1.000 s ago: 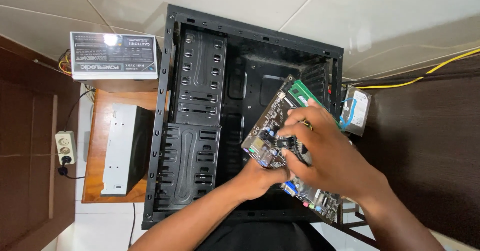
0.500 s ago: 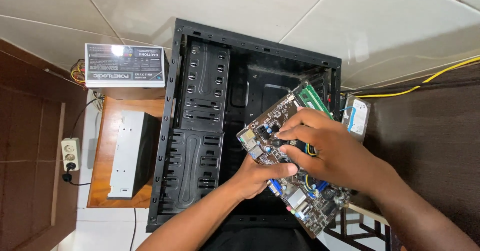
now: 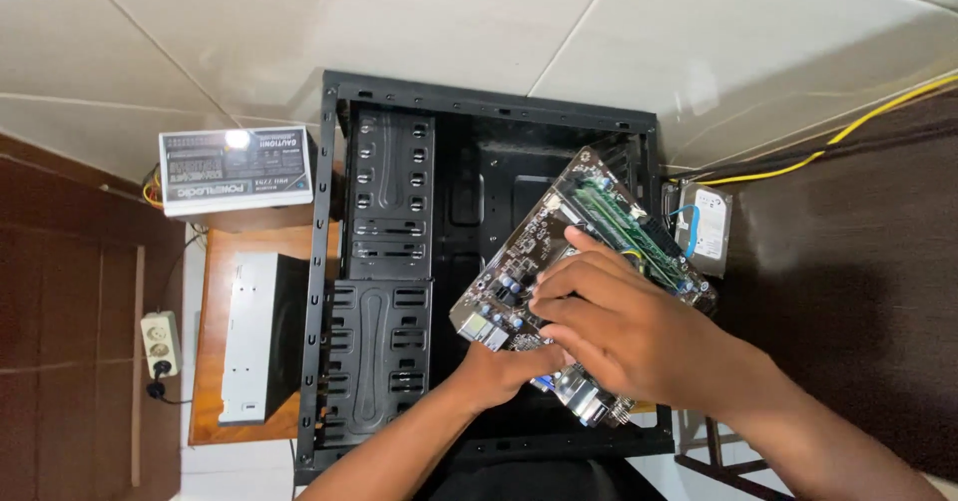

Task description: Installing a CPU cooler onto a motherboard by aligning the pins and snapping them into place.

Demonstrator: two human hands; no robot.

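A brown motherboard (image 3: 559, 227) with green memory sticks is held tilted above the open black computer case (image 3: 389, 261). My left hand (image 3: 504, 371) grips the board's near edge, by the metal rear ports. My right hand (image 3: 609, 326) lies on top of the board's middle with its fingers spread over the components, holding it. The case lies on its side with its drive bays on the left and an empty black interior under the board.
A boxed power supply (image 3: 235, 170) and a white optical drive (image 3: 247, 336) sit left of the case on a wooden surface. A hard drive (image 3: 707, 224) lies to the right. A wall socket (image 3: 160, 343) is far left, and a yellow cable (image 3: 838, 132) runs at upper right.
Both hands have kept hold of the motherboard while it tilted and shifted slightly over the case. The view has also shifted a little.
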